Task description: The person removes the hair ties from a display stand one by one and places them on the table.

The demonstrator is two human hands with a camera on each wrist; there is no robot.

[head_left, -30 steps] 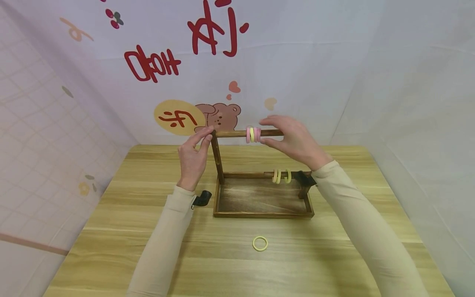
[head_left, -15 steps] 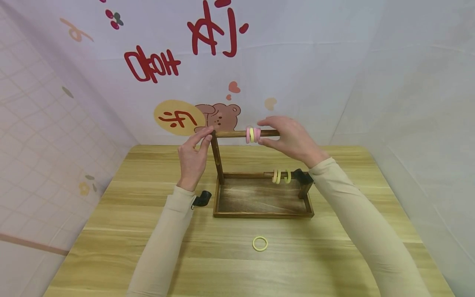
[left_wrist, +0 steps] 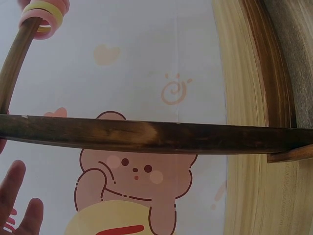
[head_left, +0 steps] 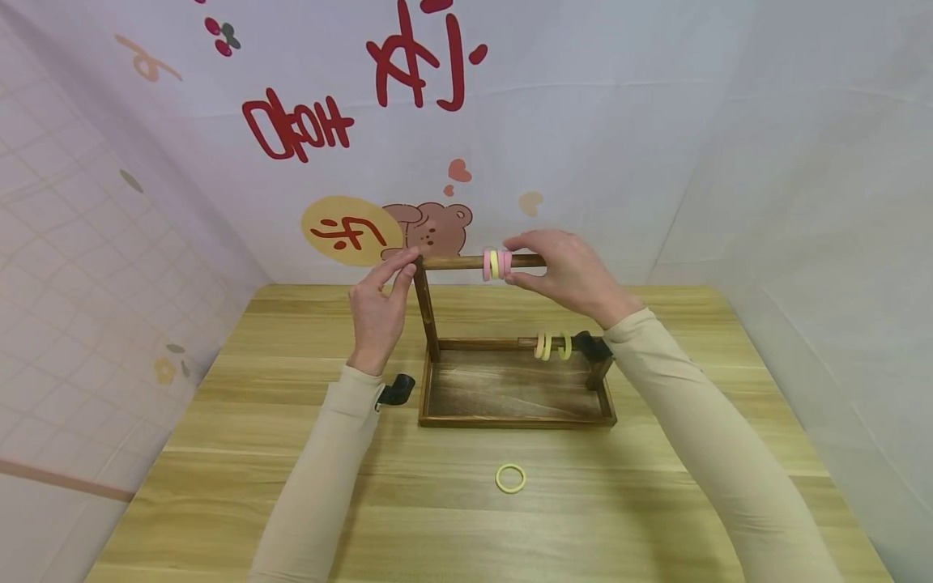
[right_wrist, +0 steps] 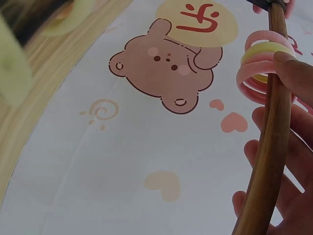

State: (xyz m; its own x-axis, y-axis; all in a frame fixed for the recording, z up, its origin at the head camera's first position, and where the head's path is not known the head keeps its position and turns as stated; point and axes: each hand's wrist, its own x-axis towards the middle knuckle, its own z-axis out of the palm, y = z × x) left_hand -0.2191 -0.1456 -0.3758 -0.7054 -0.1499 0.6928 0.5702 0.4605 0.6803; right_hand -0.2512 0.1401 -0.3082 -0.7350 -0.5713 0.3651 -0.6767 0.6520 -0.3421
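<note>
A dark wooden rack (head_left: 428, 312) stands on the table, with an upper bar above a shallow tray base. My left hand (head_left: 377, 312) pinches the bar's left end at the post top. Pink rings (head_left: 487, 265) and a yellow ring (head_left: 495, 265) hang together around the upper bar. At their right side my right hand (head_left: 583, 271) pinches a pink ring (right_wrist: 252, 81) with thumb and fingers; its other fingers lie behind the bar in the right wrist view. In the left wrist view, the post (left_wrist: 142, 136) crosses in front of my loosely extended fingers (left_wrist: 30, 218).
Several yellow rings (head_left: 547, 346) hang on a short lower bar at the rack's right. One yellow ring (head_left: 498, 478) lies flat on the table (head_left: 408, 502) in front. Black wrist cameras (head_left: 397, 389) sit on both sleeves. A printed cloth (head_left: 583, 121) hangs behind.
My right hand has shifted slightly left along the upper bar, up against the ring bundle. The left hand and the rings stay where they were.
</note>
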